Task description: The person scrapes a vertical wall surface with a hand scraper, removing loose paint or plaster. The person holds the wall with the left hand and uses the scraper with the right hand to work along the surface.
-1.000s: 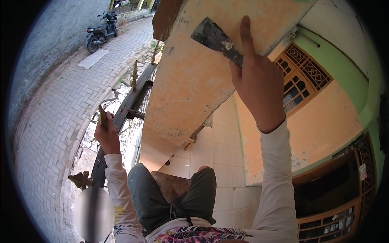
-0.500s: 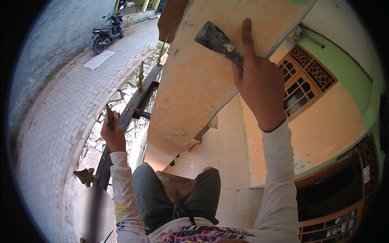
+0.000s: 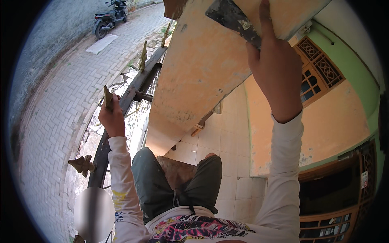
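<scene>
My right hand [image 3: 275,67] is closed round the handle of a scraper [image 3: 234,19], its index finger stretched out along the wall. The scraper has a wide, dark, stained blade, which lies against or very close to the peeling orange face of a wall [image 3: 202,60]; I cannot tell whether it touches. Most of the handle is hidden in my palm. Lower on the left, my left hand [image 3: 112,117] grips a gold spear-shaped fence finial [image 3: 107,98] on the dark metal fence rail [image 3: 135,87].
Other gold finials [image 3: 82,165] stick up along the rail. Beyond the fence lies a paved lane [image 3: 56,105] with a parked motorbike [image 3: 110,18]. Below me are a brown board [image 3: 176,172] between my knees and a tiled floor [image 3: 231,162]. A wooden window [image 3: 320,69] is at right.
The whole view has tilted, so wall, fence and lane sit higher in the picture. The scraper has shifted slightly against the wall. My left hand keeps its grip on the finial.
</scene>
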Action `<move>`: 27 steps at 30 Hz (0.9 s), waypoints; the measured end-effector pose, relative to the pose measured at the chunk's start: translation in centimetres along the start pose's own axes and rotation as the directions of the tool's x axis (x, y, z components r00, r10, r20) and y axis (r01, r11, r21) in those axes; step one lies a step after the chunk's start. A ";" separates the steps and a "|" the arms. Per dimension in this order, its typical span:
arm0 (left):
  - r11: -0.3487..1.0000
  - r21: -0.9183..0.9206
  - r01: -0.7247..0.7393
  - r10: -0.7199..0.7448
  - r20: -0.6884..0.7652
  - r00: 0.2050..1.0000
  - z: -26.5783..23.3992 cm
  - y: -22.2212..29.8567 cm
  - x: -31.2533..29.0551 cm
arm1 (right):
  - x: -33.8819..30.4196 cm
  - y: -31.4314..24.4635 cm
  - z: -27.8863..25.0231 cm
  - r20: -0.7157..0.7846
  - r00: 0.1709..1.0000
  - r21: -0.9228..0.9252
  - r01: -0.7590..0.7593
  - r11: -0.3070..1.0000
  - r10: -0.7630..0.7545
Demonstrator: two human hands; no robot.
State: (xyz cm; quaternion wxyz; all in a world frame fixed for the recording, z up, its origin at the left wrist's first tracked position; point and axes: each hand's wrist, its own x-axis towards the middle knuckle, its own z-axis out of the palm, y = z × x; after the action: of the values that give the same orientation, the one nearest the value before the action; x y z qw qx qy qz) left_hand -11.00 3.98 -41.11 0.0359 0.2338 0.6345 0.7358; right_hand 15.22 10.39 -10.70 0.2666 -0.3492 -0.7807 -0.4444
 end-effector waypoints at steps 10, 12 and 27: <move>1.000 -0.011 0.005 -0.005 0.010 1.000 0.1 -0.5 0.2 | 0.1 0.0 -0.2 0.021 1.000 -0.006 -0.002 1.000 0.002; 0.999 -0.051 -0.015 0.014 -0.003 1.000 0.3 -0.7 0.3 | 0.2 0.1 -0.2 0.059 0.998 0.006 -0.021 1.000 0.020; 0.998 0.061 -0.004 0.003 0.027 1.000 0.2 0.0 -0.1 | -1.4 -0.5 -0.7 0.243 0.969 0.028 -0.054 0.998 0.046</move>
State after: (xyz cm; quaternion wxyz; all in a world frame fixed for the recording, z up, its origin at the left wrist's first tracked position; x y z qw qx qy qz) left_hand -10.88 4.13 -41.14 0.0360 0.2457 0.6557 0.7131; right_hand 15.77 9.18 -11.65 0.1863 -0.4158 -0.8059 -0.3781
